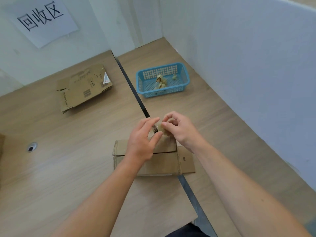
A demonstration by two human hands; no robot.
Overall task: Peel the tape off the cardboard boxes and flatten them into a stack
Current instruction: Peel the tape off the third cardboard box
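Note:
A small brown cardboard box lies flattened on the table in front of me, its flaps spread out. Just above its far edge, my left hand and my right hand meet, and both pinch a crumpled wad of clear tape between their fingertips. Another flattened box with barcodes and printed labels lies at the far left of the table. A larger flat cardboard sheet sits under my forearms at the near edge.
A blue plastic basket holding several tape wads stands at the far right. A dark gap runs between two tabletops. White partition walls close the back and right. A cable hole is at the left.

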